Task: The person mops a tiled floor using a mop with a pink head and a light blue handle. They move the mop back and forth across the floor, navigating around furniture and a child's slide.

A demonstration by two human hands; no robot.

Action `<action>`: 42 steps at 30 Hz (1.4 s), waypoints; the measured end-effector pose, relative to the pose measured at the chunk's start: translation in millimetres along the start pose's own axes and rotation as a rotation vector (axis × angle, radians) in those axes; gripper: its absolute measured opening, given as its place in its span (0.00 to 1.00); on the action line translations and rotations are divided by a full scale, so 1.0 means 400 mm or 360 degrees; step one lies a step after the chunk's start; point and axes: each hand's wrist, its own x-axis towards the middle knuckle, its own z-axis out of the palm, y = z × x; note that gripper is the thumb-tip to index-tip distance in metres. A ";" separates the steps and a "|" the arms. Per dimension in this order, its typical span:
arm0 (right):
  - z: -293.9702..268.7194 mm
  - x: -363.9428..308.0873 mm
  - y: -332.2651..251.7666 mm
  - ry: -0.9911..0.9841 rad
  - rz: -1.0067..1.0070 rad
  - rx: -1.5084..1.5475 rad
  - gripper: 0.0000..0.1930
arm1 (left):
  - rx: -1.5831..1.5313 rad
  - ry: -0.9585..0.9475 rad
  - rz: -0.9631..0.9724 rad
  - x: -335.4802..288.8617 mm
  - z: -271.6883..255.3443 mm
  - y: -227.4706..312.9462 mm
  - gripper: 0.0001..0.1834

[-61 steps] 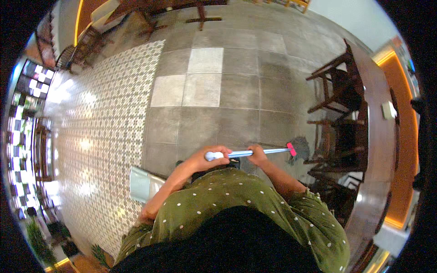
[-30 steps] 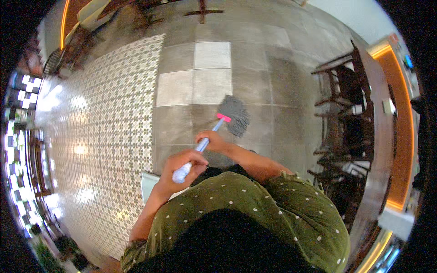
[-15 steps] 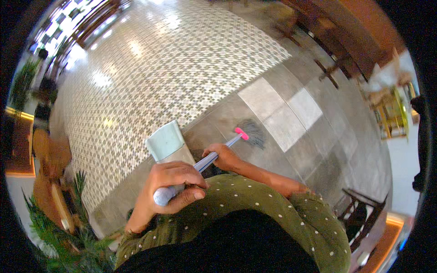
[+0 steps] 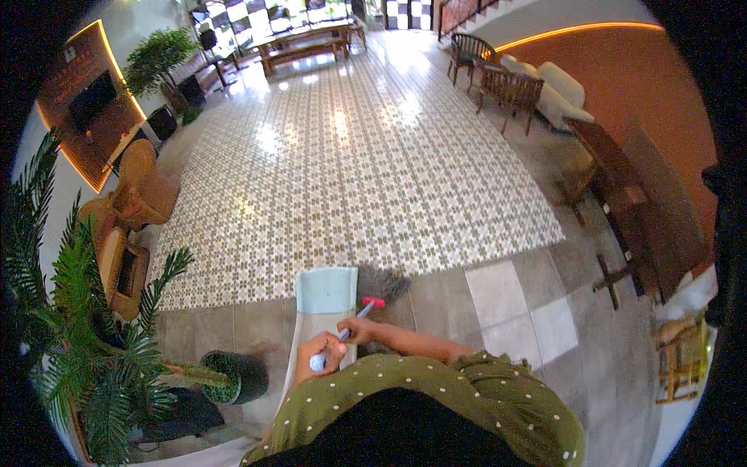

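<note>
In the head view, both hands were clamped on a broom handle (image 4: pixel 342 335), a pale blue-white stick that slanted from lower left up to the right. The left hand (image 4: pixel 320 352) was wrapped in a fist round the near, lower end of the handle, just in front of the person's green dotted shirt (image 4: pixel 436 397). The right hand (image 4: pixel 359 330) gripped the stick a little higher up, so the two hands sat close together, nearly touching. Beyond the right hand the handle ended in a pink collar (image 4: pixel 373 302), and from it the dark bristles (image 4: pixel 383 282) fanned out on the grey floor tiles (image 4: pixel 513 311), right at the edge of the patterned tile floor (image 4: pixel 350 171). Just left of the bristles stood a light blue dustpan (image 4: pixel 327 300), upright on the floor and touching or nearly touching the broom head. To the left were a palm plant (image 4: pixel 85 335) and a round dark pot (image 4: pixel 233 377); wooden chairs (image 4: pixel 506 86) and a dark wooden table (image 4: pixel 622 202) stood well apart on the right
</note>
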 end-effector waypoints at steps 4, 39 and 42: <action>-0.025 -0.028 -0.028 0.0257 -0.0490 -0.0103 0.20 | 0.0328 0.0214 -0.0041 -0.022 0.045 0.029 0.14; -0.133 -1.093 0.355 0.0935 0.0745 -0.0818 0.12 | -0.0686 -0.1077 -0.0246 -0.042 0.818 -0.276 0.13; -0.135 -1.050 0.313 0.0801 0.1073 -0.0849 0.13 | -0.0082 -0.1161 0.0209 -0.008 0.769 -0.265 0.18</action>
